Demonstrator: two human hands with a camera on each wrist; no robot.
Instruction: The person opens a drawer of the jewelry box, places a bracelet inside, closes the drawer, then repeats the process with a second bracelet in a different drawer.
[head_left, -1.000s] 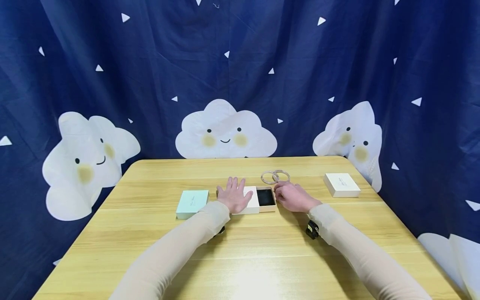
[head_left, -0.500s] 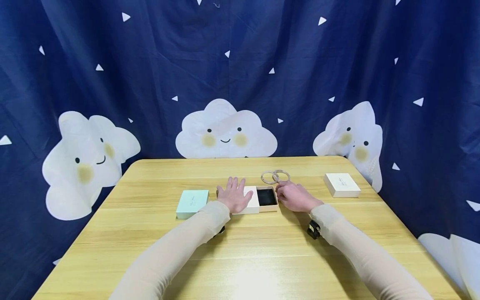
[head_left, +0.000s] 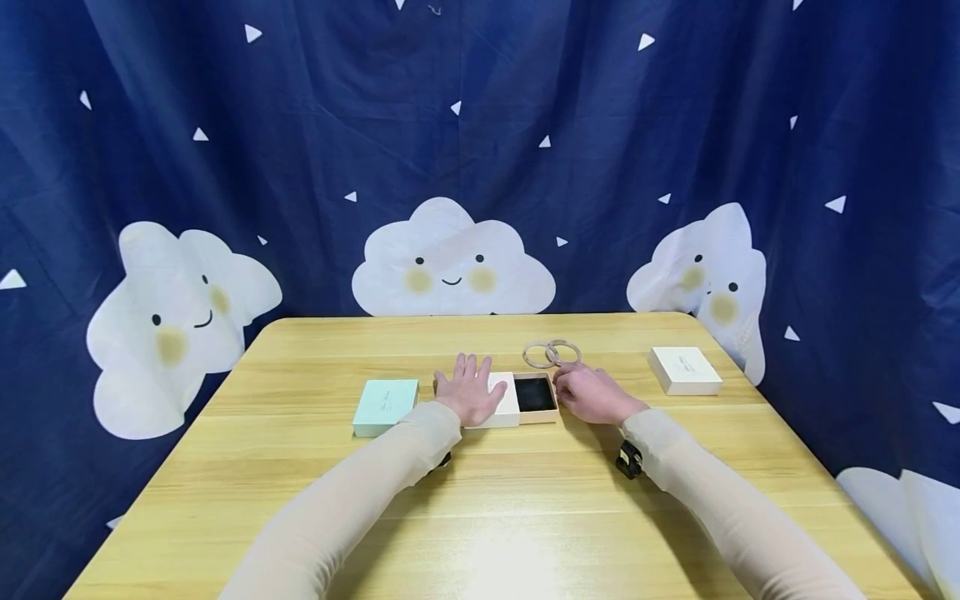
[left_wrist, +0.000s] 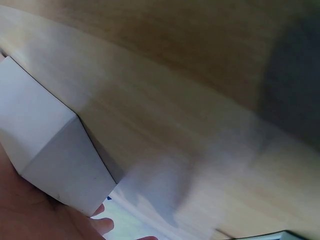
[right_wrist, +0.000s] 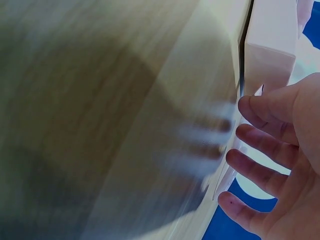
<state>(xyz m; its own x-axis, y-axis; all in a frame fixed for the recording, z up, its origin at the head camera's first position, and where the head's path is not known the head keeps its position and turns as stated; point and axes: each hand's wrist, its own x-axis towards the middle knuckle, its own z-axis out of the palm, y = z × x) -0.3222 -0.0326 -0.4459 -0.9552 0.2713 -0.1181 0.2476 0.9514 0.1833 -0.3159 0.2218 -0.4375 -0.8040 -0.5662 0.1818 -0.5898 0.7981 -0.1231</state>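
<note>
A white drawer-style gift box lies on the table, its drawer with a black lining partly out to the right. My left hand, fingers spread, rests on the white sleeve; in the left wrist view the palm lies against the box. At the drawer's right end is my right hand. In the right wrist view, the right hand pinches with thumb and index finger at the box's end, the other fingers loosely bent. What exactly is pinched is partly hidden. Two overlapping bangles lie just behind.
To the left of the white box sits a mint-green box. Another white box stands on the right of the wooden table. A dark blue curtain with clouds hangs behind the table's far edge.
The drawer has slid slightly farther right out of the sleeve, and my right hand has moved right with it. My left hand stays in place on the sleeve.
</note>
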